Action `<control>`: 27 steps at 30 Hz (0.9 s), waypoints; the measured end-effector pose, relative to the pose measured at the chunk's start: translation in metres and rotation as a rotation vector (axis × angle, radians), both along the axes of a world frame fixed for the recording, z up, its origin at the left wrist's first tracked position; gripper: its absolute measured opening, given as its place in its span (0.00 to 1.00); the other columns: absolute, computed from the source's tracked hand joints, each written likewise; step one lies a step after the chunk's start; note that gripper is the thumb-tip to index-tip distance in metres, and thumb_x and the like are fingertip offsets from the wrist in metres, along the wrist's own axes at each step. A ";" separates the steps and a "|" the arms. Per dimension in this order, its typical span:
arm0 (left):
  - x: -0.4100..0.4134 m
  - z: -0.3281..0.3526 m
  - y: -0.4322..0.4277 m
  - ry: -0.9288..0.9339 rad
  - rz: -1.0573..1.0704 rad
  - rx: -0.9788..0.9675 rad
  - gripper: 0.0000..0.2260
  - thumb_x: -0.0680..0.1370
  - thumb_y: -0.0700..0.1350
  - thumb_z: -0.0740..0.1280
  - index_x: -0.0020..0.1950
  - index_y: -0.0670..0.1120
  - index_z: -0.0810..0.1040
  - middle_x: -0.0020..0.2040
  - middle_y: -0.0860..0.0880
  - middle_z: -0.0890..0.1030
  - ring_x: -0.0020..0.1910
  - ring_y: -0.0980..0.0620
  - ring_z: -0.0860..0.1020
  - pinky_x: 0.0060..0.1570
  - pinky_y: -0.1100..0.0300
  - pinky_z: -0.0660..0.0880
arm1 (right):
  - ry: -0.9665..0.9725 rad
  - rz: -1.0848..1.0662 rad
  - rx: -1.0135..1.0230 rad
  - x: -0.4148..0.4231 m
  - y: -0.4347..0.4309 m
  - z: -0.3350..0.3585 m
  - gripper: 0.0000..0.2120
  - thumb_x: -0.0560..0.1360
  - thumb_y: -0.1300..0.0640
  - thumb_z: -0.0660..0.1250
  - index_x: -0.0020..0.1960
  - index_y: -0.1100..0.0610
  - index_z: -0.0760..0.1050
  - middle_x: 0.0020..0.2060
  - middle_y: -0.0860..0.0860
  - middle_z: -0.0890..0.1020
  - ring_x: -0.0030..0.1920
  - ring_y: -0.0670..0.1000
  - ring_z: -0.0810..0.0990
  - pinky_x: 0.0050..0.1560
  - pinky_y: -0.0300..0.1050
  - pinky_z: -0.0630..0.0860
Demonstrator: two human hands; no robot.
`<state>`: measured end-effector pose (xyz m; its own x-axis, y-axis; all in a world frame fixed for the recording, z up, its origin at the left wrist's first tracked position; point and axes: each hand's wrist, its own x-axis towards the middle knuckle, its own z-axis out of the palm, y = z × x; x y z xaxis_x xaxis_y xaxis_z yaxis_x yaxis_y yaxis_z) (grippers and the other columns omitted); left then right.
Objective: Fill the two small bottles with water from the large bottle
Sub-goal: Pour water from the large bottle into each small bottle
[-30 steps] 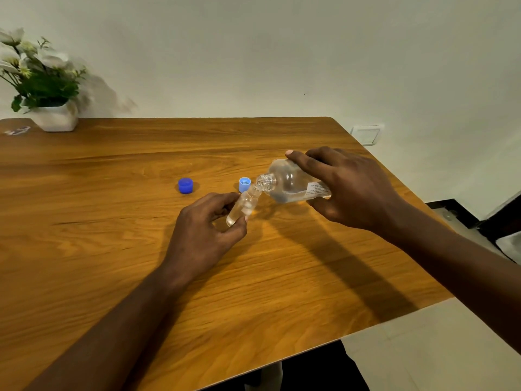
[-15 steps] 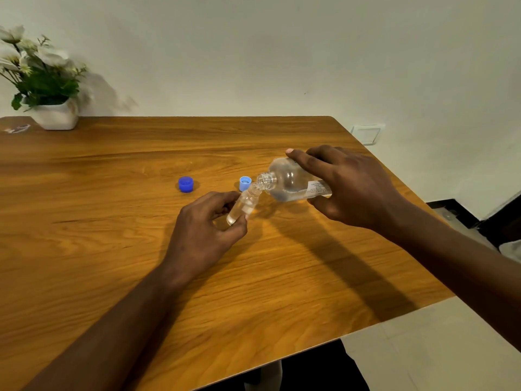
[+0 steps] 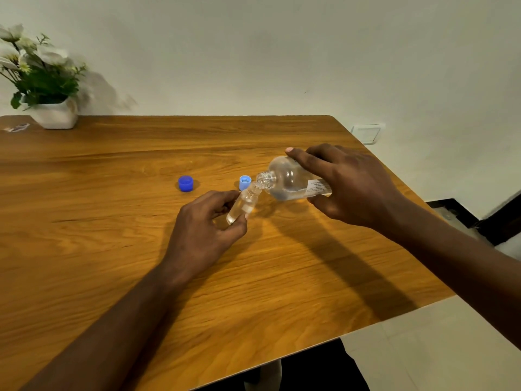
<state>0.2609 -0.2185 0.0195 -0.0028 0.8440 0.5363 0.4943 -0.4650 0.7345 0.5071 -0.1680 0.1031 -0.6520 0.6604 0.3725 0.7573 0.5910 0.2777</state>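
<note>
While the right hand [image 3: 352,187] holds the large bottle [image 3: 287,179] tipped nearly flat on its side, the open neck points left and sits right at the mouth of the small bottle [image 3: 242,206]. Touching or just a hair apart, can't tell which. The right-hand fingers [image 3: 307,162] are curled over the top of the large bottle, with the index stretched along its shoulder and the thumb underneath, so it's a full wrap around the labelled end. Some water is pooled along the lower side of the large bottle.

The left hand [image 3: 203,230] has the small bottle pinched between the thumb and the curled fingers [image 3: 222,196], gripping its lower part. It leans with its mouth up and to the right, toward the big one. Both bottles look lifted off the tabletop [image 3: 112,249], over its middle-right part. How full the small bottle is, or whether water is running, I honestly can't make out, since it's all clear plastic.

Two caps lie on the tabletop behind the hands. A light blue cap [image 3: 244,182] sits just behind the small bottle's mouth, and a dark blue cap [image 3: 185,184] sits further left, well apart from it. The far left corner has a white pot [image 3: 53,114] of white flowers and green leaves by the wall. A white wall plate [image 3: 368,133] shows past the right edge.
</note>
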 end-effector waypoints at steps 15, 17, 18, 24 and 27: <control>0.000 0.000 -0.002 -0.015 -0.006 0.004 0.18 0.68 0.51 0.68 0.56 0.47 0.81 0.46 0.55 0.82 0.45 0.60 0.80 0.49 0.61 0.78 | 0.003 -0.006 -0.004 -0.001 -0.001 0.000 0.37 0.70 0.49 0.74 0.75 0.50 0.63 0.59 0.53 0.79 0.54 0.57 0.79 0.41 0.48 0.77; 0.000 0.000 -0.002 -0.021 -0.005 0.002 0.18 0.69 0.52 0.68 0.56 0.47 0.81 0.47 0.54 0.82 0.46 0.60 0.80 0.49 0.60 0.78 | 0.008 -0.014 -0.011 -0.001 -0.002 -0.002 0.38 0.69 0.49 0.74 0.75 0.50 0.62 0.59 0.54 0.79 0.54 0.57 0.79 0.39 0.48 0.78; 0.000 0.000 -0.002 -0.024 -0.006 0.000 0.18 0.69 0.52 0.68 0.56 0.47 0.81 0.47 0.54 0.82 0.46 0.60 0.80 0.49 0.60 0.78 | 0.014 -0.017 -0.017 -0.001 -0.002 -0.003 0.38 0.69 0.49 0.74 0.75 0.50 0.62 0.59 0.54 0.79 0.54 0.57 0.79 0.39 0.49 0.79; 0.000 0.001 -0.001 -0.040 -0.006 -0.008 0.17 0.69 0.50 0.69 0.56 0.48 0.81 0.46 0.54 0.82 0.46 0.59 0.81 0.50 0.61 0.78 | 0.086 -0.022 -0.064 -0.002 -0.006 -0.011 0.39 0.68 0.48 0.73 0.75 0.50 0.62 0.60 0.54 0.79 0.53 0.57 0.80 0.37 0.49 0.79; 0.001 0.002 -0.001 -0.047 0.006 -0.010 0.16 0.69 0.47 0.71 0.56 0.48 0.81 0.46 0.56 0.82 0.46 0.60 0.80 0.50 0.63 0.77 | 0.136 -0.030 -0.083 -0.005 -0.010 -0.016 0.38 0.68 0.46 0.70 0.75 0.51 0.62 0.59 0.53 0.79 0.52 0.57 0.81 0.35 0.48 0.79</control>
<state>0.2619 -0.2199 0.0210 -0.0333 0.8490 0.5273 0.4618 -0.4549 0.7615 0.5019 -0.1780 0.0872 -0.5790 0.7106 0.3997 0.8020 0.5845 0.1227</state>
